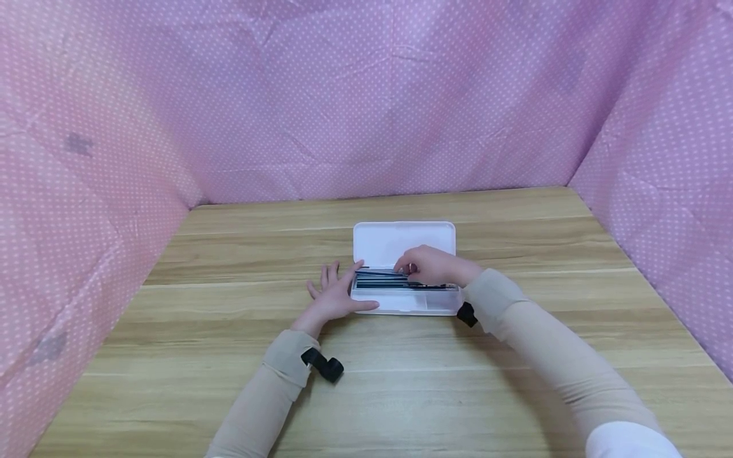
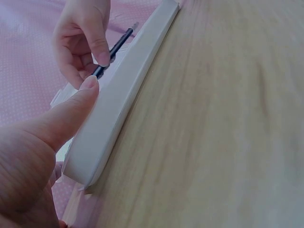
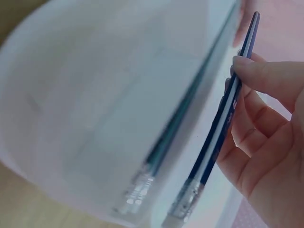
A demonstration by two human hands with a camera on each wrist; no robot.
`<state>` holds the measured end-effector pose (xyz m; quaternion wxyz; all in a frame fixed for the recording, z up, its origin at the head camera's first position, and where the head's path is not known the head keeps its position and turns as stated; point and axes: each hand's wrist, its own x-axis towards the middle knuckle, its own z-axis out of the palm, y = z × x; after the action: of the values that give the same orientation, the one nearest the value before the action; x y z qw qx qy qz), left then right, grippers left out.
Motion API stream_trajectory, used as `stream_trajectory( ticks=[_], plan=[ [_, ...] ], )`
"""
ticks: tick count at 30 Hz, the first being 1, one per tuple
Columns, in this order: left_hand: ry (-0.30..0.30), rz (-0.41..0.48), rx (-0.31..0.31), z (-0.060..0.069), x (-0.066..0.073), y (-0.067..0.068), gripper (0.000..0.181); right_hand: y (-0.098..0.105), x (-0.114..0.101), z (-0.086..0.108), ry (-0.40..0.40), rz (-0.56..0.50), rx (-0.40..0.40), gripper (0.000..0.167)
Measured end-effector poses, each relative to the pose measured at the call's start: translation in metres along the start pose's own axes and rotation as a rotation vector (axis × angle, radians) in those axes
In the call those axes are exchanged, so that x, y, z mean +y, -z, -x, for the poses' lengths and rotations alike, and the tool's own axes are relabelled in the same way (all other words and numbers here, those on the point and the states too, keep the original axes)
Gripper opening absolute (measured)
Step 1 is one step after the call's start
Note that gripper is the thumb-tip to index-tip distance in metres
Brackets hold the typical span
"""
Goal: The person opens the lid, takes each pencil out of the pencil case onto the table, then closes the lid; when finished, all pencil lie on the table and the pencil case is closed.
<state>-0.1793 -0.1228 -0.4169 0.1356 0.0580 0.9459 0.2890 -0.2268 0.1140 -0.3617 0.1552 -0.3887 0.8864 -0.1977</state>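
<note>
A white pencil case [image 1: 389, 302] lies on the table with its lid [image 1: 403, 238] folded open toward the back. Several dark pencils [image 1: 378, 280] lie side by side in it. My right hand [image 1: 432, 265] is over the case and pinches a dark blue striped pencil [image 3: 222, 116] between thumb and fingers. That pencil has a metal band and a pale eraser at its end. At the case's left end is my left hand [image 1: 334, 300], fingers spread and thumb stretched along the front side. Whether it presses on the case I cannot tell.
The wooden table [image 1: 401, 388] extends around the case on all sides. Pink dotted cloth [image 1: 366, 114] hangs behind the table and along both sides. A black wrist camera [image 1: 323, 366] sticks out from the left forearm.
</note>
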Motion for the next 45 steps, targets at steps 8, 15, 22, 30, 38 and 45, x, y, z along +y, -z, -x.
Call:
stream_trajectory(
  ticks=[8,15,22,30,38,45],
  plan=[
    [0.014,-0.008,0.003,0.001,0.0,0.0,0.094,0.009,-0.001,0.005,-0.053,-0.092,0.081,0.028],
    [0.007,-0.001,-0.001,0.001,0.001,0.0,0.093,0.012,0.007,0.015,-0.121,-0.272,0.19,0.031],
    [-0.007,0.024,0.003,-0.001,-0.002,-0.001,0.093,0.011,0.024,0.026,-0.267,-0.579,0.271,0.038],
    [-0.011,0.023,0.005,0.0,-0.002,-0.001,0.093,0.014,0.037,0.044,-0.352,-0.84,0.296,0.046],
    [-0.009,0.008,0.0,0.001,0.0,0.0,0.096,0.016,0.054,0.064,-0.336,-0.993,0.349,0.051],
    [-0.014,0.022,-0.004,0.002,0.0,0.001,0.095,0.02,0.071,0.079,-0.404,-1.026,0.341,0.058]
  ],
)
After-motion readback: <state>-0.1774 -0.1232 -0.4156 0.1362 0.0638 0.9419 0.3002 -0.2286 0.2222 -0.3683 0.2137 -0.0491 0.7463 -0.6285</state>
